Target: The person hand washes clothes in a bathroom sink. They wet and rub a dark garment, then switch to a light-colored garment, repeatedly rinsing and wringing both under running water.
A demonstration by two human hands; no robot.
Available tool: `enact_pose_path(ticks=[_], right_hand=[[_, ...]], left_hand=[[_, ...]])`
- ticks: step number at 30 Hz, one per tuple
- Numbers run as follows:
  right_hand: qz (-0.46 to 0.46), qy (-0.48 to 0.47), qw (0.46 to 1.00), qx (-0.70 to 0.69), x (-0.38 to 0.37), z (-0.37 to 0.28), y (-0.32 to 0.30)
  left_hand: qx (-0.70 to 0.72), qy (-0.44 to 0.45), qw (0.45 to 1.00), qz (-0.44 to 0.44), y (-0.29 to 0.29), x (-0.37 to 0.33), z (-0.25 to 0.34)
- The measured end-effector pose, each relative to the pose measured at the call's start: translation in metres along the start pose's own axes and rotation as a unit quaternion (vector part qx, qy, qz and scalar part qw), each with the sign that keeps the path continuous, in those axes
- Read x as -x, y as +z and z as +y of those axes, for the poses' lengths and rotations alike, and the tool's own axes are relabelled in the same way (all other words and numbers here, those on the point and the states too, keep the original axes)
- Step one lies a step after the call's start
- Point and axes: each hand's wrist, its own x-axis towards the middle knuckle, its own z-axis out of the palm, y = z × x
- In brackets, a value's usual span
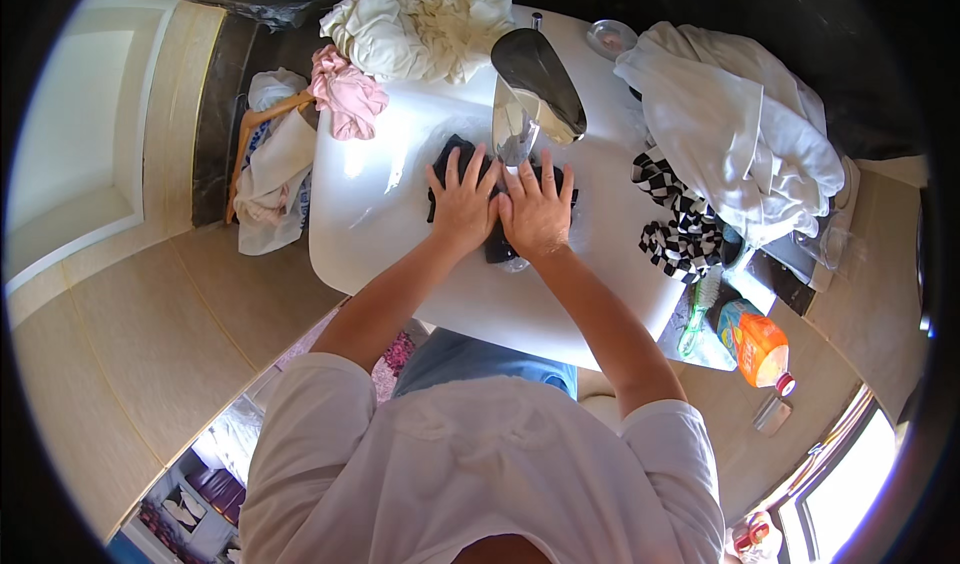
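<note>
Both of my hands lie side by side on a wet black cloth in the white sink. My left hand is open, its fingers spread over the cloth's left part. Next to it, my right hand is also open, fingers stretched out, with the thumbs close together. Directly beyond my fingertips the shiny metal faucet reaches over the basin, and clear water shows beneath its spout. Part of the cloth is hidden under my palms.
Bunched cream cloth and pink cloth lie at the far left rim. White fabric and a black-and-white checkered cloth crowd the right side. A green brush and orange bottle are nearer right. A wooden hanger hangs left.
</note>
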Motion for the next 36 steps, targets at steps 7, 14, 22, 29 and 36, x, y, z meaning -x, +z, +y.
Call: enact_pose_path(ticks=[7, 14, 22, 29, 36], right_hand=[[0.049, 0.020, 0.995, -0.088, -0.035, 0.003, 0.031], [0.126, 0.132, 0.907, -0.380, -0.065, -0.003, 0.016], [0.065, 0.175, 0.946, -0.264, -0.047, 0.021, -0.004], [0.028, 0.267, 0.938, -0.218, 0.004, 0.018, -0.049], [0.222, 0.400, 0.684, -0.568, 0.009, -0.003, -0.106]], left_hand=[[0.015, 0.019, 0.991, 0.131, 0.029, -0.031, -0.013], [0.011, 0.019, 0.986, 0.163, 0.029, -0.068, -0.033], [0.276, -0.052, 0.955, 0.097, 0.014, -0.073, -0.041], [0.633, -0.121, 0.754, 0.128, -0.044, -0.047, -0.044], [0.467, -0.080, 0.871, 0.130, -0.039, -0.036, -0.064]])
